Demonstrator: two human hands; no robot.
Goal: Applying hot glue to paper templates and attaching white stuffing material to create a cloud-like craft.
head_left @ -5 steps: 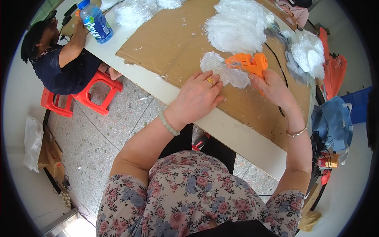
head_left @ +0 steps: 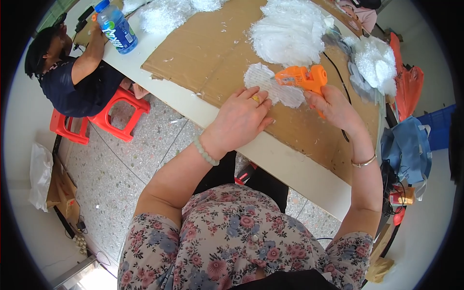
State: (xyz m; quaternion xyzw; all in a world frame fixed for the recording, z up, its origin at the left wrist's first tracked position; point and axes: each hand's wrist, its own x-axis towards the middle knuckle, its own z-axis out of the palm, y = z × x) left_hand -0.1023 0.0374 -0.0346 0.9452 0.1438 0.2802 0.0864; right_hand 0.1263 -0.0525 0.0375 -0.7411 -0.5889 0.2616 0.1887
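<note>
On the brown cardboard lies a flat, ragged-edged white piece that looks like a wad of fine plastic fibre. Fingers stretched and thumb apart, my left hand rests against its near left edge. An orange hot glue gun is gripped by its handle in my right hand. Its nozzle points left, over the upper part of the piece; whether the tip touches cannot be told. A black cord lies on the cardboard beside the gun.
A stack of similar white pieces lies beyond the gun, with more white fibre at right. The cardboard covers much of the white table. A blue bottle stands far left, near another person on a red stool.
</note>
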